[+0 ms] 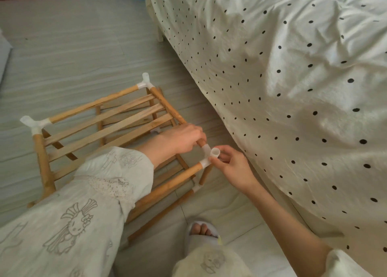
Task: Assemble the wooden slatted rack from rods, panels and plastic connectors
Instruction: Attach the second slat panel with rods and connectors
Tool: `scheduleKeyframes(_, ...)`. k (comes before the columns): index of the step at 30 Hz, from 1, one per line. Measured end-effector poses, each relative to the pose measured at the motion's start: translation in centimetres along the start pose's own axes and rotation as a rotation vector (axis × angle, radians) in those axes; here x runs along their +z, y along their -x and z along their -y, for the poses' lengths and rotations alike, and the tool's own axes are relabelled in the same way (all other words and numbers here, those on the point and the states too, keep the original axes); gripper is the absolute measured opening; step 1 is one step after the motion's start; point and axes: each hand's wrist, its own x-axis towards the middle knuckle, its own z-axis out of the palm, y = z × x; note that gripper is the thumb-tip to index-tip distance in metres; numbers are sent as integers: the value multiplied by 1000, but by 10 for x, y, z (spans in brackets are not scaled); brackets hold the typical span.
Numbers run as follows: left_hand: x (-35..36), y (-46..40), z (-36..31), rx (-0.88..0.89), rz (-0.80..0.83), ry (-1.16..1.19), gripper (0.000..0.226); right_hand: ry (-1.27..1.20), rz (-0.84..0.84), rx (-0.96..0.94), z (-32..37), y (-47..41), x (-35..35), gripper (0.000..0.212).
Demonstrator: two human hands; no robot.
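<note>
Grey striped floor (83, 46) underfoot, slippered foot (202, 231) poking out at bottom edge. Wooden rack (100, 128) stands on floor just beside bed. Right hand (232, 167) pinching white corner connector (210, 154) on near corner, fingers curled round its open socket. Left hand (184, 138) wrapped tight on side rod (167, 107) right next to that connector. Slats (104, 117) run across top frame. Two more connectors on far corners, sockets up. Polka-dot bedsheet (293, 77) hangs down on right.
</note>
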Motion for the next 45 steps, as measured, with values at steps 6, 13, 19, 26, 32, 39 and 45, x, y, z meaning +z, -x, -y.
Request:
scheduleKeyframes(6, -16, -28, 43, -136, -118, -51, 23, 128, -5, -44, 14, -76, 6, 9)
scheduleKeyframes(13, -22, -48, 95, -294, -242, -234, 21, 237, -131, -45, 37, -153, 38, 25)
scheduleKeyframes(19, -17, -32, 148, -335, -318, 53, 31, 295, -22, -86, 63, -210, 75, 34)
scheduleKeyframes(26, -26, 3, 202, -398, -164, 122, 35, 129, 27, -152, 75, -233, 114, 23)
scheduleKeyframes(32, -21, 16, 216, -434, -187, 32, 39, 149, 78, -223, 75, -239, 124, 25)
scheduleKeyframes(39, -14, 17, 214, -403, -257, -24, 29, 175, 48, -249, 73, -233, 127, 20)
scheduleKeyframes(45, -12, 12, 212, -380, -283, -20, 30, 101, 49, -227, 73, -224, 125, 15)
